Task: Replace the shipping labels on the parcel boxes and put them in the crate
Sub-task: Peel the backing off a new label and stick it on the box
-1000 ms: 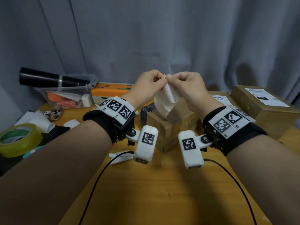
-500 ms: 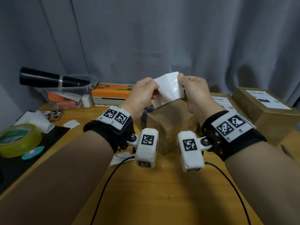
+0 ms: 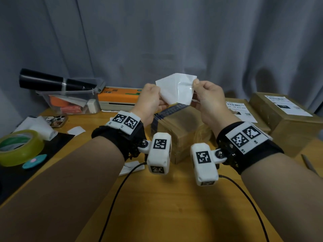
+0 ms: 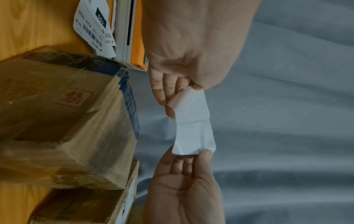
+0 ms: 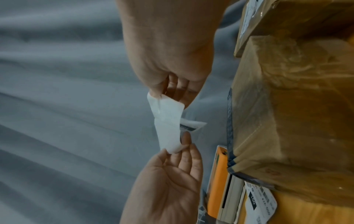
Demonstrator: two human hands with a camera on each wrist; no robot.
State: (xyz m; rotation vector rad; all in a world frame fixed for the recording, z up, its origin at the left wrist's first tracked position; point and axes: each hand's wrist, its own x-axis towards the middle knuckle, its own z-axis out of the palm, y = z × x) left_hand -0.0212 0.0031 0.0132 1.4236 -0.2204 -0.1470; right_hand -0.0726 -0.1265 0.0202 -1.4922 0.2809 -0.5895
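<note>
I hold a white shipping label [image 3: 175, 89] up in the air between both hands, blank side toward me. My left hand [image 3: 157, 95] pinches its left edge and my right hand [image 3: 196, 84] pinches its upper right corner. In the left wrist view the label [image 4: 193, 125] hangs stretched between my left hand [image 4: 191, 89] and right hand [image 4: 201, 153]. In the right wrist view a printed strip [image 5: 191, 126] shows behind the white sheet [image 5: 166, 121]. Below the hands sits a brown parcel box [image 3: 181, 131] with a bare top and blue tape along its far edge.
Two more brown boxes [image 3: 244, 112] [image 3: 286, 117] with printed labels stand at the right. An orange label printer [image 3: 120, 98] and a clear bin [image 3: 70, 102] are at the back left. A tape roll [image 3: 19, 147], a phone [image 3: 56, 120] and paper scraps [image 3: 76, 131] lie left.
My hands have risen and drawn apart. The label, bunched between my fingertips a second ago, is now spread out between them.
</note>
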